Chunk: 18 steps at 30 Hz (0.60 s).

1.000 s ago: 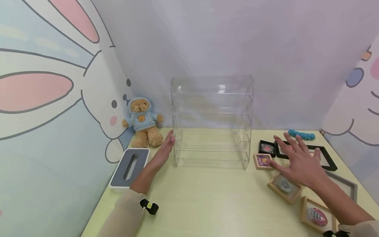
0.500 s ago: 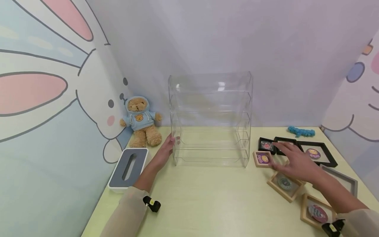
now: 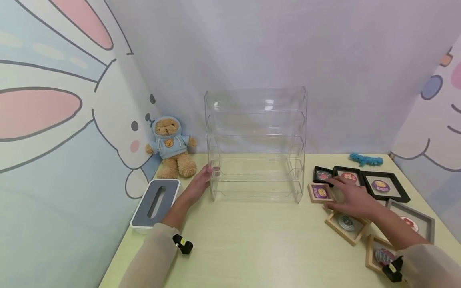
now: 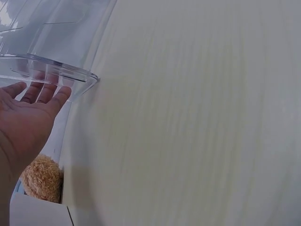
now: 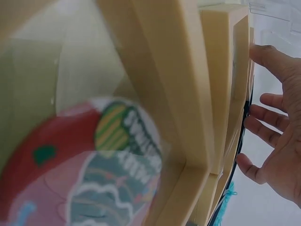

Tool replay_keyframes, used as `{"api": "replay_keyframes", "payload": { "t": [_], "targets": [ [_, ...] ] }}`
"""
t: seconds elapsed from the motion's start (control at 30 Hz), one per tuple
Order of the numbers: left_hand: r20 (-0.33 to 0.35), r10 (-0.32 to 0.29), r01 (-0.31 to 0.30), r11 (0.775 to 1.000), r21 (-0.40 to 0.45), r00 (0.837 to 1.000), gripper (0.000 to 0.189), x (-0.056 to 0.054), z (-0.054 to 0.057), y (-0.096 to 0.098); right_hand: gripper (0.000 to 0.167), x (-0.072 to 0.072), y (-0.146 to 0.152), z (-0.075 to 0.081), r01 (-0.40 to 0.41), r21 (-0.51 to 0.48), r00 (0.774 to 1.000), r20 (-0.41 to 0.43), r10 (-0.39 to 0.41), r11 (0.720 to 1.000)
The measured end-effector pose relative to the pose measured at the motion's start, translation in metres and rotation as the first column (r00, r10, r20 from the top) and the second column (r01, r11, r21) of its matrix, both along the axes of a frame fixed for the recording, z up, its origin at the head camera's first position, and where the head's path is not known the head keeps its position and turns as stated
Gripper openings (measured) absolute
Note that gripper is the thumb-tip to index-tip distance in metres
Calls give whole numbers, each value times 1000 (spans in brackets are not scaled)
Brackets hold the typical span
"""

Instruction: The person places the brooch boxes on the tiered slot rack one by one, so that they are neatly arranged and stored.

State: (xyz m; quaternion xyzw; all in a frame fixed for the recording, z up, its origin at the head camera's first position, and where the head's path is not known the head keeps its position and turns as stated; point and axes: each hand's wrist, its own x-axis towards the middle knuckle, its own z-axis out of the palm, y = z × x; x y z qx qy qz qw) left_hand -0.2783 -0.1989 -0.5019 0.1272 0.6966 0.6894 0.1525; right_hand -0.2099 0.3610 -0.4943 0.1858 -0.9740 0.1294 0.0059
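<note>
Now reaches lower with right hand (image 3: 351,198) at small wooden frame (image 3: 319,193), right of rack (image 3: 257,182); part-spreads fingers, grips nothing visibly, seemingly brings frame within grasp. Keeps left hand (image 3: 197,186) loosely extended at rack.

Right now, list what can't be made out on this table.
Head view: far edge of the gray-badge wooden frame, partly behind the right hand.
Head view: lettering on the black-framed purple badge, too small.
Right wrist view: nearest badge, cut off by the picture's edges.
Left wrist view: bear, partly behind the white box.
</note>
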Motion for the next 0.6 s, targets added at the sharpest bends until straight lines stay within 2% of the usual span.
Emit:
{"api": "replay_keyframes", "payload": {
  "t": [0.17,0.33,0.47,0.6],
  "targets": [
    [-6,-3,3,1000,-28,1000,83,0,0,-1,94,-3,-3,-1,16,13,1000,-8,-16,1000],
    [-13,-2,1,1000,-10,1000,78,0,0,0,87,-6,-4,-1,4,-10,999,-40,-4,1000],
    [-17,9,-9,1000,-1,1000,77,-1,-2,0,78,-8,-4,-1,-36,-40,997,-72,33,999],
    [-6,29,-29,999,14,1000,76,0,-2,2,77,-11,-5,-1,-89,-70,995,-43,86,994]
  ]
}}
